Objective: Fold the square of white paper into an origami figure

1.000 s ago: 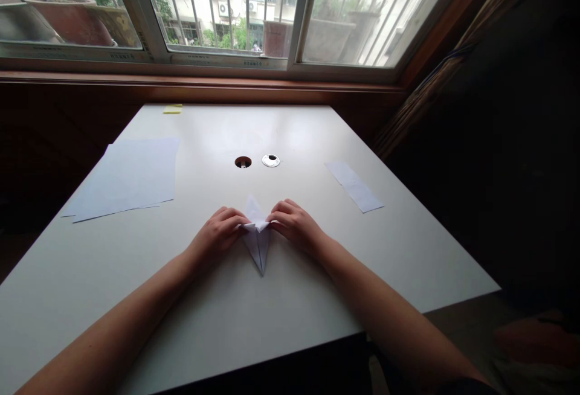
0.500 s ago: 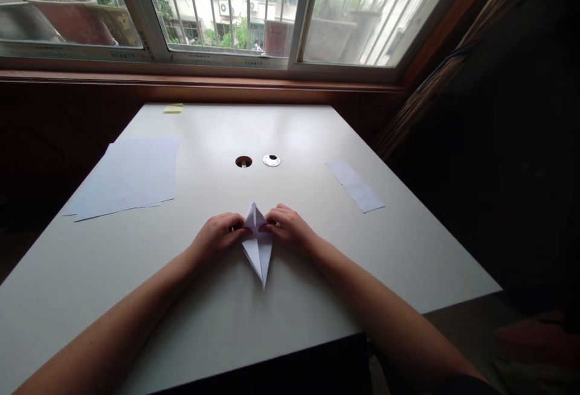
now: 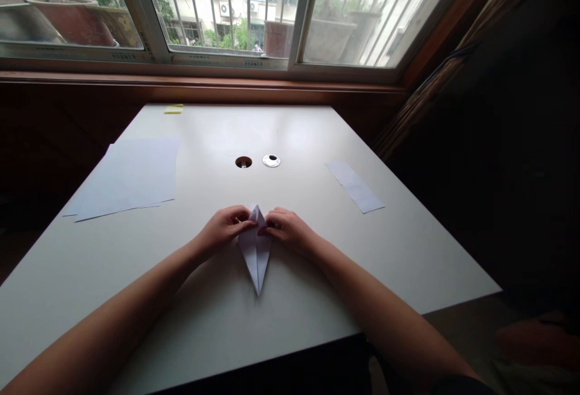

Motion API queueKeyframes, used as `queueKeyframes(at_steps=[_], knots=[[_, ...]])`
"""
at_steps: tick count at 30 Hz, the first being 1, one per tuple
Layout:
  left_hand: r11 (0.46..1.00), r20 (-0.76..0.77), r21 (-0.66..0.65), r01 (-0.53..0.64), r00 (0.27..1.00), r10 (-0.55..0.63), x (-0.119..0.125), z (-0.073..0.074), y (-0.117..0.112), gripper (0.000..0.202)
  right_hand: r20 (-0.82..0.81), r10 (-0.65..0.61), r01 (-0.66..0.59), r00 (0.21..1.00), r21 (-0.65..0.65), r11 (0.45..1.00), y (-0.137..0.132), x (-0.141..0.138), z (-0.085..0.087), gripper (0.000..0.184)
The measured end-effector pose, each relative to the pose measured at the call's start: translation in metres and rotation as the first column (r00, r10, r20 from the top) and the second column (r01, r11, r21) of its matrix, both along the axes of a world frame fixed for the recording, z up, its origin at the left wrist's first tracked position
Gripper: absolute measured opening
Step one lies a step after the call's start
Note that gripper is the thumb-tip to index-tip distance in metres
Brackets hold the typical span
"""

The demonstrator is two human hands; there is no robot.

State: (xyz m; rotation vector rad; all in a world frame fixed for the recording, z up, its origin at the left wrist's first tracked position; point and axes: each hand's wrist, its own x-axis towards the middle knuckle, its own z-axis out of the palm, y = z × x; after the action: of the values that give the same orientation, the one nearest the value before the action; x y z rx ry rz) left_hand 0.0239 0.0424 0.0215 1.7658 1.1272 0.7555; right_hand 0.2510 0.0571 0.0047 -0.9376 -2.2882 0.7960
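1. Since the frame just before, the folded paper [image 3: 256, 262] has shifted slightly toward the person and leftward at its lower point, and the thumb of the left hand [image 3: 229, 226] sits nearer its top.
2. That hand is nearly closed, pinching the paper's upper left side; some fingertips are hidden behind it.
3. Likewise the right hand [image 3: 289, 226] is curled closed, pinching the upper right side.
4. Between the hands, the paper lies over the table [image 3: 208, 177], long point toward the person; whether that point touches the surface I cannot tell.
5. Uneven pulling by the two pinches could skew the centre crease or tear a layer; a slipping thumb could let the flaps spring open; pressing down could blunt the point.
6. Sheets [image 3: 129, 177] lie well to the left, a strip [image 3: 356, 186] to the right.
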Motion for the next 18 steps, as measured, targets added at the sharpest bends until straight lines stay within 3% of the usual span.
queueKeyframes(at_steps=[8,11,14,18], knots=[[0.997,-0.098,0.004,-0.073,0.992,0.073,0.011,-0.001,0.006,0.024,0.004,-0.129,0.128,0.992,-0.156,0.979,-0.002,0.004,0.004,0.015],[0.988,-0.101,0.082,-0.130,0.985,0.138,0.013,-0.009,0.004,0.024,0.019,-0.162,0.163,0.987,-0.208,0.965,-0.002,0.005,0.006,0.012],[0.968,-0.157,0.214,-0.131,0.973,0.167,0.014,-0.018,0.000,0.039,0.035,-0.197,0.200,0.980,-0.255,0.946,-0.003,0.006,0.008,0.017],[0.893,-0.263,0.440,-0.094,0.937,0.228,0.015,-0.027,-0.010,0.044,0.039,-0.233,0.234,0.972,-0.290,0.928,-0.004,0.008,0.008,0.034]])
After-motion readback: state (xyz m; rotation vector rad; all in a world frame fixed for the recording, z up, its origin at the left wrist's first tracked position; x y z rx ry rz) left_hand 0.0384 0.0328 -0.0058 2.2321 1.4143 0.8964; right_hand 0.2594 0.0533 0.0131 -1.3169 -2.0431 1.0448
